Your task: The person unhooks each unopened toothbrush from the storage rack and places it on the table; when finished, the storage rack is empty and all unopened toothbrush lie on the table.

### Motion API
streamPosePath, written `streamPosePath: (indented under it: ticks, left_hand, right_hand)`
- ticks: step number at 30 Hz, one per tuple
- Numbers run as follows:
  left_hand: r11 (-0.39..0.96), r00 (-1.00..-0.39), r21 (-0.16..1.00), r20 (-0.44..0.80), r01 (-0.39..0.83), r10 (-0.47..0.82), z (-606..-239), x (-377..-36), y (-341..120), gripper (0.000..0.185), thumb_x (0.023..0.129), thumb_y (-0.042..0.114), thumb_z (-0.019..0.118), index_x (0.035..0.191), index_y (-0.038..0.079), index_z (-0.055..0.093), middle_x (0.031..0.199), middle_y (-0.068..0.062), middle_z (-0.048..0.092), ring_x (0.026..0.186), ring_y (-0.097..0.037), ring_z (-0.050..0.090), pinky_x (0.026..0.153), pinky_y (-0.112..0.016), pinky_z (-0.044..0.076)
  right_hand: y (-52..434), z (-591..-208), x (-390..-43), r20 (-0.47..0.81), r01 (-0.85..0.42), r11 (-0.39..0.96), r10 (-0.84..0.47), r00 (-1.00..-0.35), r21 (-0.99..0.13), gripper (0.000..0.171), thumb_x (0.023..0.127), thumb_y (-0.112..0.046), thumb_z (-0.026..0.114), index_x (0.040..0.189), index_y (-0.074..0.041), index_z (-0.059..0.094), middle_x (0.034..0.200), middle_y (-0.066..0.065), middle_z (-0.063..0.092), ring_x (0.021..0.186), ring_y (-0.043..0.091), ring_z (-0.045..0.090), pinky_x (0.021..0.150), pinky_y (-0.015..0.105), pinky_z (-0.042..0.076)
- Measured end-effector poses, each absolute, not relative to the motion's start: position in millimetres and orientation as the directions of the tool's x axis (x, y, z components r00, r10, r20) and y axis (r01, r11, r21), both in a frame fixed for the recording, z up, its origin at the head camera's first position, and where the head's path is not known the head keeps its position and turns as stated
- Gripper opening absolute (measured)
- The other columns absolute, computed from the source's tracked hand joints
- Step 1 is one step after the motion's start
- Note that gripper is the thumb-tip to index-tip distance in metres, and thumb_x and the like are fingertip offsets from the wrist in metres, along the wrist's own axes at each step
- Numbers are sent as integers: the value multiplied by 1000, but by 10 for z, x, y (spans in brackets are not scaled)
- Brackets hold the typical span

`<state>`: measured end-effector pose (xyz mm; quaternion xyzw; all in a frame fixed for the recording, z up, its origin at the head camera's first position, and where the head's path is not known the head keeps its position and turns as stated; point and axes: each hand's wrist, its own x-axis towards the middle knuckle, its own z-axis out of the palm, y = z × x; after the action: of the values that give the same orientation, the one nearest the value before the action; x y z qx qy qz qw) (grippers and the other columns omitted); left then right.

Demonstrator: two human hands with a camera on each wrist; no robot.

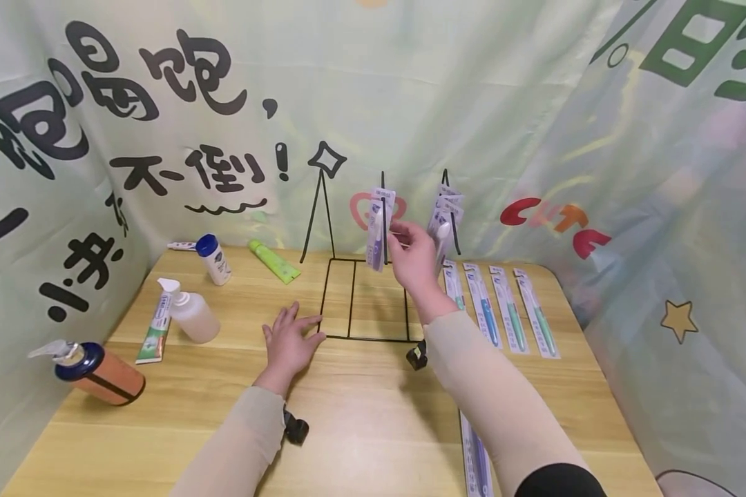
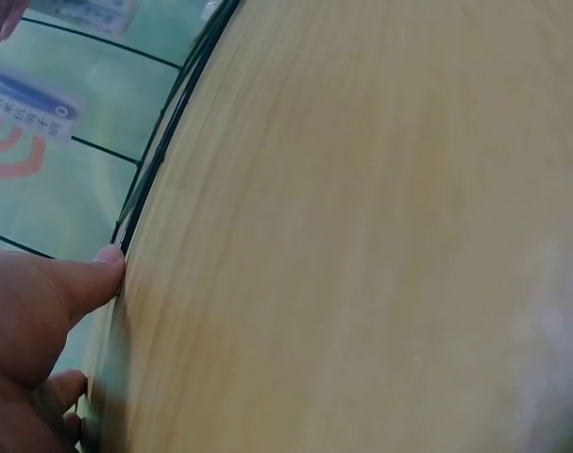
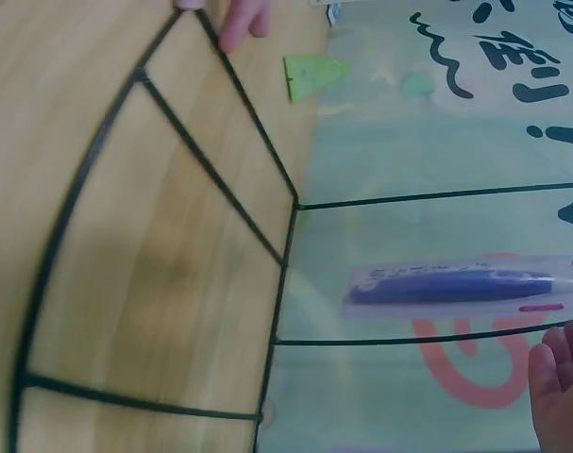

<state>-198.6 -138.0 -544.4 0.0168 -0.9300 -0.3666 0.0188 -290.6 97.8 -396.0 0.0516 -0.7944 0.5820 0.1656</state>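
1. Purple toothbrush pack (image 1: 378, 231) hangs on the left hook of the black wire rack (image 1: 365, 298), up at the back of the table; the right wrist view shows it as a blue-handled brush sealed in a clear blister (image 3: 456, 286).
2. It looks light and flat: card backing, thin plastic front, likely a bit slick and easy to bend, so my call is to pinch it by the card edge near the hang hole, not the bubble.
3. Right hand (image 1: 415, 257) is raised just beside the pack, fingers loosely curled at its edge; whether they actually pinch it I cannot tell.
4. Left hand (image 1: 291, 339) lies flat and spread on the wooden table (image 1: 373, 421), thumb tip against the rack's base wire (image 2: 140, 203).
5. More packs hang on the right hook (image 1: 445, 217); four lie in a row (image 1: 500, 307) to the right.
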Motion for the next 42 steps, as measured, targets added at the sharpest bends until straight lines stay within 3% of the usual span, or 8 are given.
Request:
streamPosePath:
  ticks: [8,23,28,33,36,39,42]
  left_hand:
    - [727,-999,686,23,-16,-44,-5446,-1989,-1373,42,98,31,77,136,14,73,171,-23,27,158,-49,14,119,-75,-12]
    - [740,-999,673,14,-22,-42,-5432,-1979,-1375,43,98,32,76,137,14,72,172,-22,25,159,-48,13,119,-75,-12]
    - [742,-999,670,3,-29,-41,-5448,-1978,-1367,43,99,32,76,138,15,71,172,-22,24,159,-48,12,119,-75,-12]
    - [743,-999,669,9,-22,-38,-5478,-1991,-1358,43,99,32,75,139,15,71,172,-22,24,159,-47,12,119,-75,-12]
    - [741,-999,671,5,-23,-36,-5484,-1994,-1360,44,99,33,75,139,15,71,173,-21,24,159,-47,11,119,-75,-12]
    - [742,-999,669,-11,-33,-35,-5479,-1993,-1366,44,100,34,74,140,16,70,174,-20,22,160,-45,9,119,-74,-13]
    - [749,-999,662,-20,-33,-26,-5470,-1993,-1382,45,101,35,72,142,16,69,174,-20,20,160,-45,8,119,-75,-14]
  right_hand:
    - [860,-3863,-2997,291,-237,300,151,-945,-924,16,102,-1,65,113,5,74,103,20,74,91,27,68,86,39,59]
    - [1065,-3868,-2485,431,-353,381,140,-892,-855,17,101,-1,67,114,7,72,105,23,74,93,34,71,85,46,61]
    - [1292,-3865,-2065,572,-491,432,72,-817,-756,14,96,4,70,110,7,75,100,22,76,85,33,73,77,40,64]
    - [1720,-3790,-1551,764,-745,348,-109,-636,-569,15,89,12,73,104,9,76,95,19,75,82,19,71,70,22,61]
    - [2041,-3714,-1265,807,-801,296,-134,-575,-521,12,94,5,74,101,13,73,94,12,76,82,8,68,71,16,59]
    - [2399,-3685,-1032,765,-736,331,-63,-641,-590,12,95,7,72,101,18,71,93,-1,76,77,1,68,67,14,58]
    - [2752,-3767,-868,606,-529,436,50,-794,-729,15,92,18,69,107,17,71,86,-8,74,64,1,66,56,15,56]
